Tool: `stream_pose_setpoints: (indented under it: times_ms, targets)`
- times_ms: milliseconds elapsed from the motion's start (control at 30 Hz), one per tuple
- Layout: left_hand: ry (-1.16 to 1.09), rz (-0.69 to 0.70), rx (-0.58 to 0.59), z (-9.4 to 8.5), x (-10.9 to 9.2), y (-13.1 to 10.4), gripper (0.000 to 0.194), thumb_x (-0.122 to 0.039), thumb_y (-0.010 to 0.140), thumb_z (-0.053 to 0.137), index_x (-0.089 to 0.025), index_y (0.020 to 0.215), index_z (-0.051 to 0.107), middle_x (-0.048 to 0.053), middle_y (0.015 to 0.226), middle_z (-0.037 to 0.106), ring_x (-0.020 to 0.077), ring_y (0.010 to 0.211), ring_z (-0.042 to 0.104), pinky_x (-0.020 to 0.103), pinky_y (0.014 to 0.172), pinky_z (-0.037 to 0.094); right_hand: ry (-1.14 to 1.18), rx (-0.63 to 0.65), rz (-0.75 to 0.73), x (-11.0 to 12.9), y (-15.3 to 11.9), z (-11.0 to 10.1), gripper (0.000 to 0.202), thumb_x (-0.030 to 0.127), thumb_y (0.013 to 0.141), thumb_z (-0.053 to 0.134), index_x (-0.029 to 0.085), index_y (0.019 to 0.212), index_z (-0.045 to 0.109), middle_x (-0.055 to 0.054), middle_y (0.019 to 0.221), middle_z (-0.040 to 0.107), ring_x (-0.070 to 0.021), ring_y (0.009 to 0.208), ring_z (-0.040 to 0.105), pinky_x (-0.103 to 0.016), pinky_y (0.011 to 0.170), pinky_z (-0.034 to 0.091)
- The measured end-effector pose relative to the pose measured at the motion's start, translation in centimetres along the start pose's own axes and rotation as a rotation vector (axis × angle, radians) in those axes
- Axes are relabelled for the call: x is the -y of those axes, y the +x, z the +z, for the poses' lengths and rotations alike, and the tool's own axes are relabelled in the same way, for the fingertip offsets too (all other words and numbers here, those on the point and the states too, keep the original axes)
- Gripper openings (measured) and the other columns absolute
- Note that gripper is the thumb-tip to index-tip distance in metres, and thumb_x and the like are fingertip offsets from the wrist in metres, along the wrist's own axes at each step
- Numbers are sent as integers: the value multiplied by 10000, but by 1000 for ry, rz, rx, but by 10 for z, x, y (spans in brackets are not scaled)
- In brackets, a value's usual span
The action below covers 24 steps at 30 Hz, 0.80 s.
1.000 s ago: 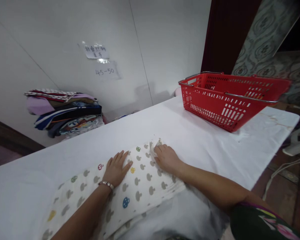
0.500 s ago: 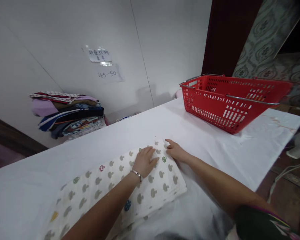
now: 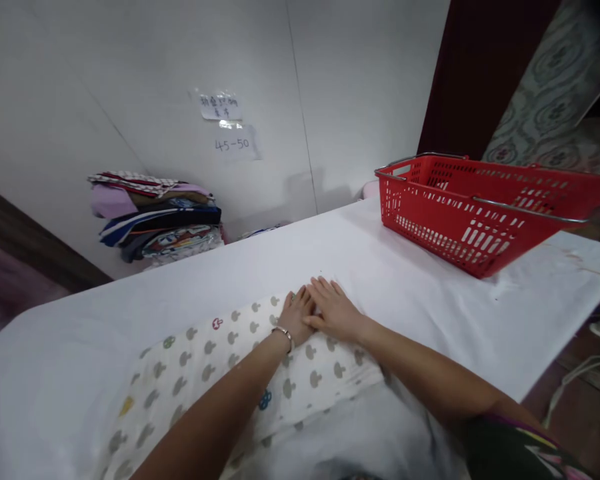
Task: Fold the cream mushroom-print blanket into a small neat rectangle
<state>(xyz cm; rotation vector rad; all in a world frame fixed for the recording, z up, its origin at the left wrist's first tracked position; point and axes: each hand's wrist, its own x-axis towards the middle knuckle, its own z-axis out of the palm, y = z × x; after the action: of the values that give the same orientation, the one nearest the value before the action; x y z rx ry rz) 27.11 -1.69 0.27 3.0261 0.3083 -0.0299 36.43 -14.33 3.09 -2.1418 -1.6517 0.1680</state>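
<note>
A white cloth (image 3: 220, 360) printed with grey mushrooms, plus a few red, green, blue and yellow ones, lies folded on the white-covered table (image 3: 420, 313). My left hand (image 3: 299, 319), a bracelet at its wrist, rests flat on the cloth near its far edge. Beside it, my right hand (image 3: 336, 311) lies palm down with fingers outstretched on the cloth's far right part. The two hands touch or overlap at the fingers. Neither grips the fabric. My forearms hide part of the cloth's near side.
A red plastic basket (image 3: 450, 213) with metal handles stands at the table's back right. Behind the table's far left edge is a stack of folded fabrics (image 3: 160, 217). Paper notes (image 3: 236, 143) are taped to the wall.
My right hand has moved left from the cloth's far right corner to beside my left hand, and its fingers have straightened. The camera view has shifted slightly left.
</note>
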Motion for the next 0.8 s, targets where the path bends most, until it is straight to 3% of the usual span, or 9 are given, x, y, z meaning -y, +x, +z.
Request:
stream_pose_setpoints:
  times_ms: [100,233,367,500,633,800]
  targets:
    - [-29,-15,7,-7,13,-9,556,-396,870,388,-200,1385,318,58,1478,246,223,1372,166,463,1114,145,-76,140,145,-13,5,17,752,609,853,319,97,1403,282,-167,1480,195,-264,1374,114,-487,1084,97]
    - [16,-198,-59,-12,60,-44,591,-531,880,296,-212,1376,339,51,1470,262,248,1370,168,532,1100,94,-183,86,107,-27,2,29,762,644,856,261,114,1403,287,-153,1488,176,-264,1374,110,-495,1082,100]
    - [-22,-409,-45,-4,103,-74,714,-642,845,225,-206,1408,270,56,1483,222,264,1373,151,546,1093,89,-229,86,83,-28,-1,34,747,635,860,256,127,1406,286,-138,1487,192,-269,1372,120,-514,1076,127]
    - [-79,-422,-13,1,109,-74,750,-673,827,206,-215,1420,233,47,1492,194,254,1381,115,530,1101,53,-268,111,94,-29,0,37,696,597,870,263,162,1414,275,-122,1490,193,-261,1375,109,-522,1078,112]
    - [-192,-432,22,-13,109,-71,698,-635,847,189,-226,1410,249,47,1495,186,234,1379,134,504,1101,95,-321,190,129,-25,2,28,675,565,877,252,153,1411,275,-123,1491,188,-267,1371,130,-541,1070,121]
    - [-148,-457,-120,-35,129,-113,692,-644,844,191,-235,1394,286,43,1502,168,236,1384,104,506,1102,77,-384,190,53,4,15,13,690,572,877,252,128,1404,286,-140,1490,181,-278,1376,96,-536,1075,103]
